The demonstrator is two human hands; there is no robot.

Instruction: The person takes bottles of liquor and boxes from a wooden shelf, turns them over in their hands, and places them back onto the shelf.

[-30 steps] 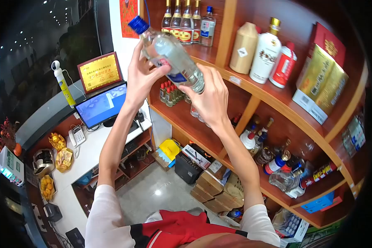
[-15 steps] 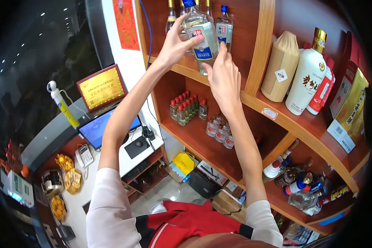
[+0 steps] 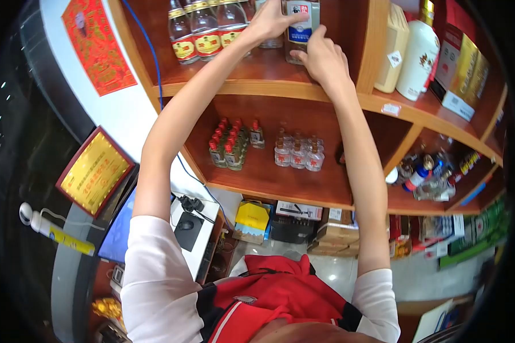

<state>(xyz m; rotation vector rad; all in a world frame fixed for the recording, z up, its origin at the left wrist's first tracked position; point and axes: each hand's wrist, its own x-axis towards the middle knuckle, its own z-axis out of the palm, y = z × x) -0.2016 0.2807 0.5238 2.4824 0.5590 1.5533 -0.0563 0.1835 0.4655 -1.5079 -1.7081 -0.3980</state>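
Note:
A clear square-shouldered liquor bottle (image 3: 299,37) with a white and blue label is upright at the upper shelf, its top cut off by the frame edge. My left hand (image 3: 270,22) grips it from the left, thumb across the label; the other fingers are partly hidden. My right hand (image 3: 328,60) holds its lower right side, with the thumb near the base. Whether the base touches the shelf board, I cannot tell. Behind my left hand, another clear bottle (image 3: 272,42) is partly covered. To the left stand several clear bottles with red and yellow labels (image 3: 206,41).
Small red-capped bottles (image 3: 233,150) and small clear bottles (image 3: 297,155) fill part of the shelf below. A white bottle (image 3: 418,60) stands beyond the wooden divider (image 3: 371,46) on the right. A blue cable (image 3: 149,43) runs down the left side. Boxes (image 3: 335,234) sit on the floor.
The view has swung so the shelves sit more squarely ahead. Both hands and the bottle are now higher in the frame, and the bottle stands straighter. Both hands remain on it.

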